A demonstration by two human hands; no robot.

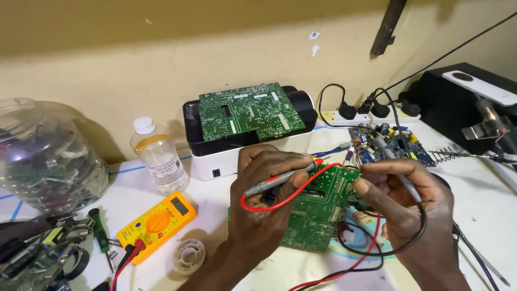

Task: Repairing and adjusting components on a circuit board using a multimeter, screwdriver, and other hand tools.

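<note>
We see a green circuit board [315, 215] lying near the middle of the white table [161, 183], tilted slightly, partly under our 2 hands. Our left hand [269, 199] curls over the board's left part, its fingers [272, 161] folded close together and pinching a grey probe with a red tip [285, 180], which lies almost level and points right toward the board's upper edge; its red lead [269, 207] loops under the thumb. Our right hand [409, 199] sits at the board's right edge, fingers [385, 168] bent and pressed together around a grey probe with a black lead [401, 172] that slants down from the upper left, and the thumb rests against the board's edge. The black lead curves round the wrist and down to the table. Just behind the hands lies a blue circuit board [401, 145], and farther back a second green board [249, 112] sits on top of a black-and-white device [215, 161]. To the left stand a clear bottle with a white cap [159, 156], a yellow multimeter [157, 220], a roll of clear tape [189, 256], a green screwdriver [99, 229] and a large clear plastic jar [46, 153]. A white power strip [355, 116] with black plugs lies along the wall.
</note>
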